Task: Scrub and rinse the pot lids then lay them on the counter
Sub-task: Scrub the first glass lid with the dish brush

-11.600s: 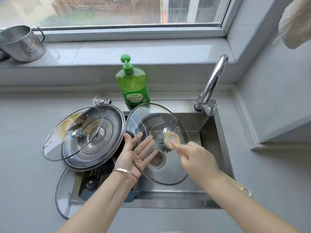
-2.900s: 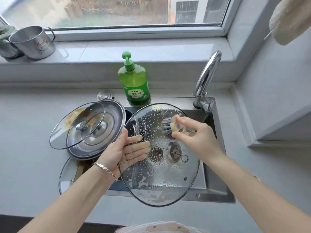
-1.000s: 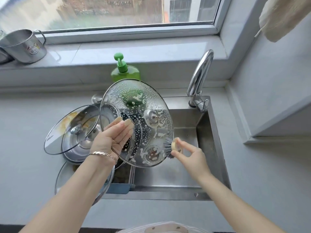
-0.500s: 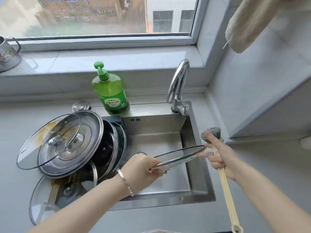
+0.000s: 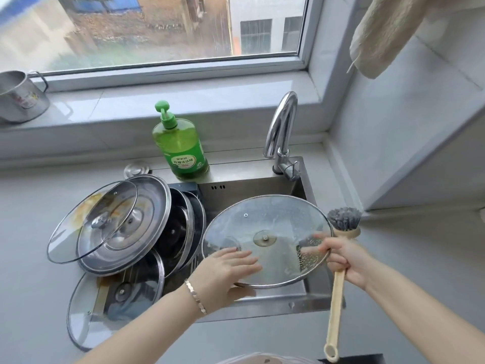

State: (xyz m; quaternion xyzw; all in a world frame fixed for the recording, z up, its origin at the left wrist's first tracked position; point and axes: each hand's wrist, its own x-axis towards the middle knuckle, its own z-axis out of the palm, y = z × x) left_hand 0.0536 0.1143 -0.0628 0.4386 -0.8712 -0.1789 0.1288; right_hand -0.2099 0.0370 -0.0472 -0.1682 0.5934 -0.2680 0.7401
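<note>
scrub step, underside up | L hand (image 5: 231, 269) flat, gripping glass lid (image 5: 267, 240) edge | R hand (image 5: 343, 258) fisted on brush (image 5: 343, 219), fingertips touching lid | next: prob rinse under tap (image 5: 282, 132) beyond R hand

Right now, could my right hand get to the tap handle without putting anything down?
Probably not cleanly. The right hand grips the dish brush and steadies the soapy glass lid; the way to the tap handle looks open, but letting go leaves the left hand alone on the lid.

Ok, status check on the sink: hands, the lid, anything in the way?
Left hand gripping soapy glass lid over sink. Right hand holding brush, bristles up, off the glass. Faucet dry. Unwashed lids stacked left, clear.
</note>
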